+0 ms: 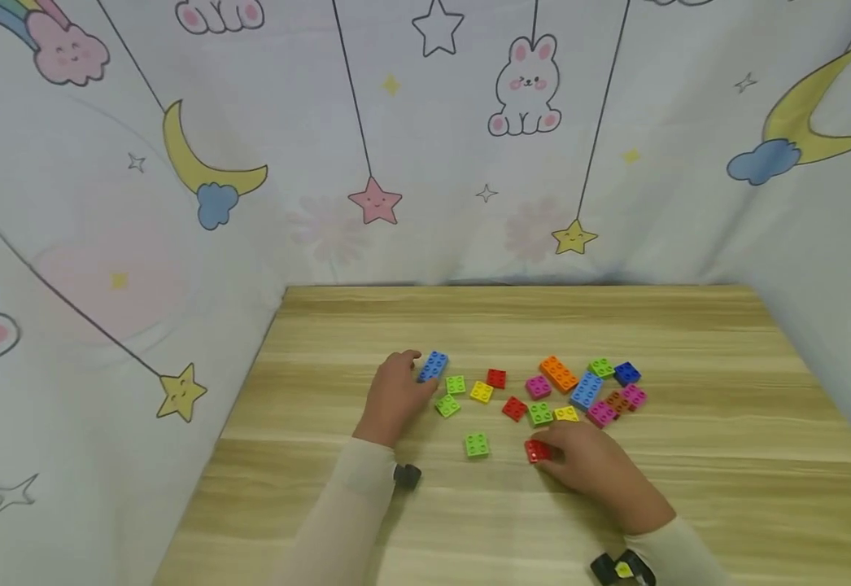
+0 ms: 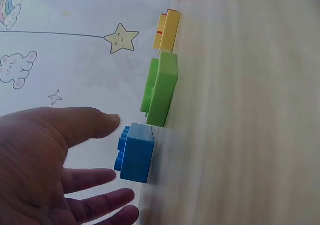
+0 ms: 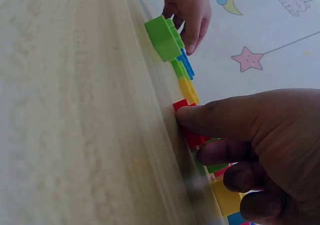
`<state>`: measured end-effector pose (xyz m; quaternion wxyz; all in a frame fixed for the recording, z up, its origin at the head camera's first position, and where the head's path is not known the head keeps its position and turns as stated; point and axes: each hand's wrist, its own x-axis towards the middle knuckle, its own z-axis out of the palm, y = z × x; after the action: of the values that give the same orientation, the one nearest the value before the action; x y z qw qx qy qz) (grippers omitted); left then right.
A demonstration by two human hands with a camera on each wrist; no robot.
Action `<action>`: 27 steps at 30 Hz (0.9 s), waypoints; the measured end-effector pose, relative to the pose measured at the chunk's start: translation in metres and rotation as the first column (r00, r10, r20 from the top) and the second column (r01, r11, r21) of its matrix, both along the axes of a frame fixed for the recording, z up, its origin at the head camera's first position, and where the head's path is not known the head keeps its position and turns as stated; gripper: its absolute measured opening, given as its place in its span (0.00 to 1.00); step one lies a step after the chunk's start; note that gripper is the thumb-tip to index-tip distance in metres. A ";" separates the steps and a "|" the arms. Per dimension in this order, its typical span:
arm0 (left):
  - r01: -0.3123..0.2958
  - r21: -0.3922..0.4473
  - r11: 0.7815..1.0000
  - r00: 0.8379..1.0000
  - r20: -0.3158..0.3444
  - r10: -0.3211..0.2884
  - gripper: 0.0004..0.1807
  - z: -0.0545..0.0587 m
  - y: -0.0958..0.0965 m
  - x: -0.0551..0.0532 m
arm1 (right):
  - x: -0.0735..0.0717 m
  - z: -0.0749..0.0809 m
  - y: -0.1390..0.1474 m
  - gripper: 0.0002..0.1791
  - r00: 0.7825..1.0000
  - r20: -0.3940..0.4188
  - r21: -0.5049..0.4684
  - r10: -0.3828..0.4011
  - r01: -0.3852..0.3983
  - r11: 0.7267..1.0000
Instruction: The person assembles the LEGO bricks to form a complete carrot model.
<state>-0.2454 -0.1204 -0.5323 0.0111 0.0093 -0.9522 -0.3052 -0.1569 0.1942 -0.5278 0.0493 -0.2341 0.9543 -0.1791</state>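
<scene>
At the left of the brick group, my left hand is around a blue toy brick, its fingers spread and relaxed. The left wrist view has the thumb beside one end of this blue brick and the other fingers past its far side. My right hand pinches a small red toy brick at the near side of the group. Seen from the right wrist, the thumb lies against the red brick with the other fingers curled, partly hiding it.
A lime green brick lies between the hands. Two more lime bricks, one of them this one, sit beside the left hand. Beyond the right hand are an orange brick, a second blue brick and several others. A printed cloth hangs behind the wooden table.
</scene>
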 end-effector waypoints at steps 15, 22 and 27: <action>0.022 0.099 0.995 0.998 -0.066 -0.016 0.19 0.001 0.003 0.001 | 0.016 -0.017 -0.016 0.17 0.989 -0.063 -0.155 0.132 -0.141 0.978; 0.355 0.156 0.922 0.928 -0.180 -0.327 0.18 0.023 0.029 0.051 | 0.016 -0.019 -0.013 0.22 0.992 -0.052 -0.205 0.113 -0.121 0.971; 0.524 0.085 0.848 0.847 -0.154 -0.508 0.18 0.026 0.044 0.082 | 0.012 -0.012 0.002 0.30 0.997 -0.072 -0.436 0.006 -0.037 0.899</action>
<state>-0.1637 -0.0762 -0.5065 -0.0121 -0.2657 -0.8962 -0.3551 -0.1450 0.1960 -0.5394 -0.0353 -0.2558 0.8883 -0.3799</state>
